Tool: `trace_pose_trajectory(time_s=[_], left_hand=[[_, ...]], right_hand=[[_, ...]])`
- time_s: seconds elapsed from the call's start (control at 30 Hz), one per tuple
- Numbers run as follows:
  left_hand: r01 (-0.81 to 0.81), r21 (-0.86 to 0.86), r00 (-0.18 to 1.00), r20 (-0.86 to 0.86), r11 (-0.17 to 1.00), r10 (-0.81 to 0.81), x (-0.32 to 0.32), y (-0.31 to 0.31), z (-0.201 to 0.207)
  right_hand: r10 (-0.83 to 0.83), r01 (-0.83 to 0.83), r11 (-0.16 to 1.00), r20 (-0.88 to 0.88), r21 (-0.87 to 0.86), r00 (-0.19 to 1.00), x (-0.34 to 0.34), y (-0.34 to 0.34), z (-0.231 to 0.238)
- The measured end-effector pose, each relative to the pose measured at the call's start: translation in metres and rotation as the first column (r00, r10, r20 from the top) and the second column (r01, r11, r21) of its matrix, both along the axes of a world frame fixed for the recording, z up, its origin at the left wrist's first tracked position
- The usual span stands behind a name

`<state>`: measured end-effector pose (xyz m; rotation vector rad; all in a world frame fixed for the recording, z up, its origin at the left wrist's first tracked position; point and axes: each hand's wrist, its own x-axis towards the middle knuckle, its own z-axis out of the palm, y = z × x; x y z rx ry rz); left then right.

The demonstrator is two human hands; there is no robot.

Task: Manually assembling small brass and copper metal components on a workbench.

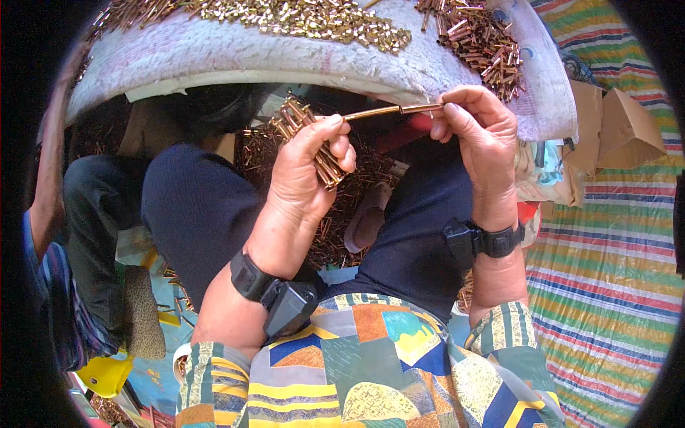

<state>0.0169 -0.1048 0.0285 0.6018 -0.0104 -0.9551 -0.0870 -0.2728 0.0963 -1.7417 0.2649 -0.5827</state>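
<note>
My left hand [303, 175] is closed round a bundle of thin brass-coloured metal tubes [292, 120], whose ends stick out above and below the fist. Between its thumb and forefinger it also pinches a single brass-coloured tube [371, 113], pointing right. A short copper-coloured tube [422, 108] lies in line with that one, and the two meet end to end. My right hand [485, 132] pinches the copper-coloured tube's far end between thumb and fingers. Both hands are raised above my lap, near the front edge of the cloth-covered table.
Small gold-coloured pieces [314, 20] are heaped on the pale cloth-covered table [278, 55]. A pile of copper-coloured tubes [489, 53] lies at its right. More tubes [349, 207] fill the space between my legs. Cardboard [628, 132] rests on the striped sheet [606, 285]. Another person's leg [103, 235] is at left.
</note>
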Motion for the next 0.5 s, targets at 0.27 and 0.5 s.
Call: trace_pose_trajectory(time_s=[0.27, 0.5], left_hand=[[-0.011, 0.010, 1.000, 0.020, 1.000, 0.011, 0.000, 0.001, -0.001], [-0.017, -0.084, 1.000, -0.024, 0.996, 0.015, -0.001, -0.001, -0.003]], right_hand=[[0.000, -0.006, 0.984, 0.033, 0.179, 0.999, 0.001, 0.003, -0.004], [0.062, -0.049, 0.949, 0.033, -0.312, 0.998, 0.006, 0.022, -0.005]])
